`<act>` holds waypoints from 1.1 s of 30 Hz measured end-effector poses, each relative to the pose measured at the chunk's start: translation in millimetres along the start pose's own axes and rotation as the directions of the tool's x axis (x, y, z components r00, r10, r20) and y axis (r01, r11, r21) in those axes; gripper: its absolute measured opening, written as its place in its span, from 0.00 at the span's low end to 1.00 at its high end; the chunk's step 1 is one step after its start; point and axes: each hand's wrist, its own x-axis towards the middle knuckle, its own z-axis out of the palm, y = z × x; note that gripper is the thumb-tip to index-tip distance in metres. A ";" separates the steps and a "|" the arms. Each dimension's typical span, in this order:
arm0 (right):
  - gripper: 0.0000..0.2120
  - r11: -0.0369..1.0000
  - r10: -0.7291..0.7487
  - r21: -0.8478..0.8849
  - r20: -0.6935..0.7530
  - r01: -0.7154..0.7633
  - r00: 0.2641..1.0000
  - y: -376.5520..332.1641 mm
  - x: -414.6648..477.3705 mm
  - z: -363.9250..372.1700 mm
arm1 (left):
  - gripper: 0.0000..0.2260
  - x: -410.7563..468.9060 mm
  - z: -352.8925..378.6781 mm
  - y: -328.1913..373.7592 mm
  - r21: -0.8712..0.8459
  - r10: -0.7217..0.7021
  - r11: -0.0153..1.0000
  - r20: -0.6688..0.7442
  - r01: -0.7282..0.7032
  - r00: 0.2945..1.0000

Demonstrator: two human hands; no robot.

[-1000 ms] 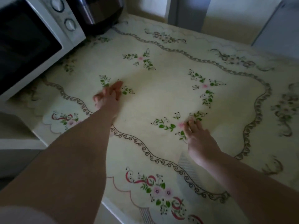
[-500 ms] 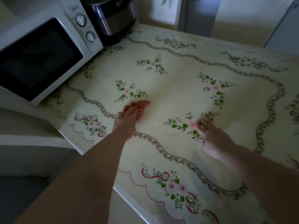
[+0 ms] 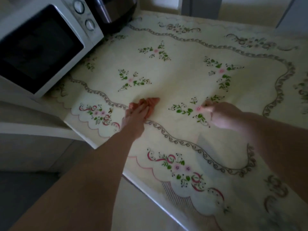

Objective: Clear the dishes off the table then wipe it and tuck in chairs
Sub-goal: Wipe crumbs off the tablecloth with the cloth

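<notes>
The left hand [image 3: 135, 115] lies flat on an orange wiping cloth [image 3: 153, 102]. Its fingers [image 3: 141, 108] are straight and close together, pressing down on the cloth rather than curling round it. The cloth is bunched, and most of it shows just beyond the fingertips and to their right; the rest is hidden under the palm. It sits on the surface [image 3: 150, 195], on a cream tablecloth [image 3: 175, 84] printed with green sprigs, pink flowers and a grey scrolled border. That border runs just behind the left wrist.

The right hand [image 3: 225, 116] is well to the right of the left fingers, also down on the tablecloth and holding nothing that can be seen. It is blurred, so I cannot tell how far its fingers are bent. Its fingertips reach a pink flower sprig [image 3: 191, 110], which lies between the two hands.

Far beyond the left fingers and off to their left stands a white microwave [image 3: 43, 47], and a dark round cooker [image 3: 115, 10] stands just beside it at the back.
</notes>
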 end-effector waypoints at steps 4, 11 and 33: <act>0.34 0.999 -0.051 0.008 -0.047 0.051 0.998 1.0 -8.3 18.4 | 0.28 -64.4 13.8 -0.1 -0.194 -0.088 0.978 -0.060 0.075 0.994; 0.26 0.988 -0.144 -0.062 -0.047 0.141 0.988 36.3 -64.4 48.5 | 0.25 -157.4 18.6 56.8 -0.346 -0.324 0.886 0.018 0.309 0.946; 0.19 0.949 -0.314 -0.034 -0.021 0.313 0.949 159.5 -248.2 74.2 | 0.19 -337.8 38.8 330.2 -0.428 -0.064 0.898 0.096 0.099 0.993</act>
